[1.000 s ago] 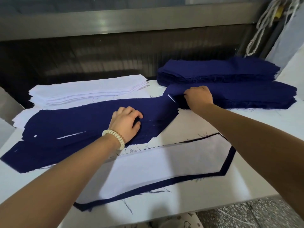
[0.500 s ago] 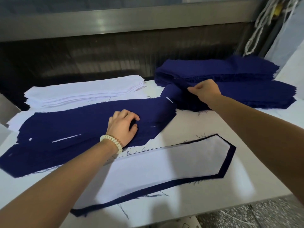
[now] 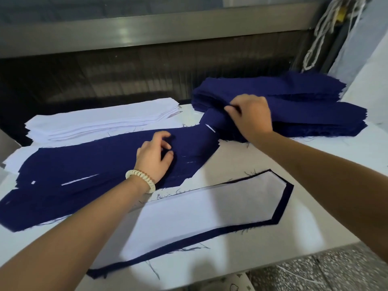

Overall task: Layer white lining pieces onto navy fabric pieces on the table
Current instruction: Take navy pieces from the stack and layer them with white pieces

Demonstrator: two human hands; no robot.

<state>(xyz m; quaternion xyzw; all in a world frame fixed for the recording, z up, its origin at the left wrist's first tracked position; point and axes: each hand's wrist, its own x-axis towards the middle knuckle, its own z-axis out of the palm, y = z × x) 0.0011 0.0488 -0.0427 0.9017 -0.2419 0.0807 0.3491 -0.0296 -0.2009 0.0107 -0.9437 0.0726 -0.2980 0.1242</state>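
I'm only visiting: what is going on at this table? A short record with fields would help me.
left hand: rests on top navy piece, fingers curled; grip unclear
right hand: pinches that piece's narrow far end
white lining stack: far left, behind the top navy piece
navy stacks: far right, under the right hand
finished layer: white lining on navy, border showing, near table edge

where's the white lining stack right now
Head view: the white lining stack lies at the far left of the table, just behind the spread navy piece and left of the navy stacks.
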